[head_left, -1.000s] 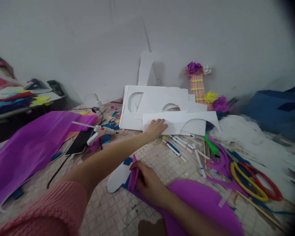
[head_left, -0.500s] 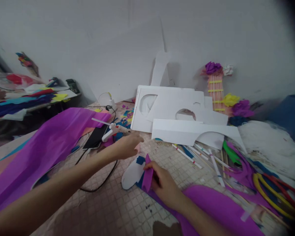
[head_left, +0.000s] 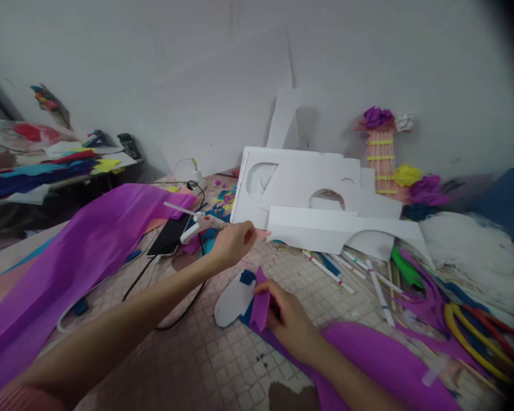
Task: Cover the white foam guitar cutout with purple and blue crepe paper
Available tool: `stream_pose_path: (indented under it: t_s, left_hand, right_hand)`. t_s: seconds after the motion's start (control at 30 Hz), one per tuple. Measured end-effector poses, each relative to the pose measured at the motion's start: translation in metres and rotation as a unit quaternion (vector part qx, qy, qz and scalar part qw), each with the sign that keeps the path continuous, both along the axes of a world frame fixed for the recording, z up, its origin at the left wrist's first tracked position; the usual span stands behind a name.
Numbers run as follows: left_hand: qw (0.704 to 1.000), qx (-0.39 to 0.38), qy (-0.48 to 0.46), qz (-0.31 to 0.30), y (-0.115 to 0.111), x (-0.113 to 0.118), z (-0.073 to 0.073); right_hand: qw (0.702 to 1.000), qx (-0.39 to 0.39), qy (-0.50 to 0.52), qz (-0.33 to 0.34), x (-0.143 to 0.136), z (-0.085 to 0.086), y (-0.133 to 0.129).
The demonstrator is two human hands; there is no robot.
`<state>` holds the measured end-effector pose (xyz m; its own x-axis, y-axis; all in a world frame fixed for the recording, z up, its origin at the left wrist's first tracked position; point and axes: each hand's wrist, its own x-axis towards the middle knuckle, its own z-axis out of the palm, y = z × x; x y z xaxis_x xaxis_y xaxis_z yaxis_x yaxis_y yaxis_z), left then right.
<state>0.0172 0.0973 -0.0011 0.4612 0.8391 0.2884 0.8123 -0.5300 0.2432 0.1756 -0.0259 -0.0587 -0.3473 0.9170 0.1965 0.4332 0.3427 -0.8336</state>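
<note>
My right hand (head_left: 289,319) pinches a folded purple paper strip (head_left: 260,311) upright between thumb and fingers. Just left of it, a white rounded cutout (head_left: 230,302) with blue paper at its edges lies on the table. My left hand (head_left: 235,242) is closed, fingers pressed together, above the table at the front end of a white glue gun (head_left: 201,222). A small pink piece (head_left: 263,234) shows at its fingertips; whether the fingers grip it is unclear. Purple paper (head_left: 368,359) spreads under my right forearm.
White cut boards (head_left: 300,177) lean at the back. A phone (head_left: 169,237) and a black cable (head_left: 182,314) lie left. Sticks (head_left: 328,271), scissors (head_left: 480,342) and white shredded material (head_left: 475,257) are at right. A large purple sheet (head_left: 81,251) covers the left side.
My left hand has moved forward and to the right, and the pink piece now sticks out further right. My right hand still holds the purple strip in nearly the same place.
</note>
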Motion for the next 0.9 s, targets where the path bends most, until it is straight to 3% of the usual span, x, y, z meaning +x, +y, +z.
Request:
stream_pose_path:
  t_s: [0.13, 0.23, 0.3, 0.37, 0.47, 0.57, 0.7, 0.8, 0.9]
  left_hand:
    - [0.997, -0.017, -0.048, -0.058, 0.009, 0.065, 0.017]
    - [0.982, -0.057, -0.049, -0.172, 0.013, 0.117, 0.022]
    - [0.957, -0.097, -0.038, -0.270, 0.014, 0.136, 0.024]
    - [0.929, -0.135, -0.051, -0.340, 0.013, 0.137, 0.027]
    - [0.922, -0.145, -0.110, -0.342, -0.002, 0.102, 0.034]
    - [0.939, -0.152, -0.143, -0.274, -0.031, 0.043, 0.034]
    - [0.951, -0.228, -0.148, -0.148, -0.060, -0.041, 0.021]
    - [0.955, -0.217, -0.201, 0.016, -0.052, -0.097, 0.012]
    - [0.977, -0.062, -0.145, 0.146, -0.026, -0.135, 0.007]
  right_hand:
    - [1.000, 0.008, 0.003, 0.000, 0.000, 0.001, 0.000]
    - [1.000, 0.016, 0.003, 0.001, 0.000, 0.002, 0.000]
    - [1.000, 0.021, 0.001, -0.001, 0.000, 0.002, 0.000]
    - [1.000, 0.023, 0.000, -0.004, 0.001, 0.002, 0.000]
    - [1.000, 0.019, 0.000, -0.004, 0.001, 0.001, 0.000]
    - [1.000, 0.015, 0.007, -0.004, 0.000, 0.002, 0.000]
    - [1.000, 0.005, 0.010, 0.001, 0.001, 0.003, -0.001]
    - [1.000, -0.002, 0.010, 0.007, 0.002, 0.003, -0.002]
    - [1.000, -0.023, 0.014, 0.001, 0.003, 0.002, -0.002]
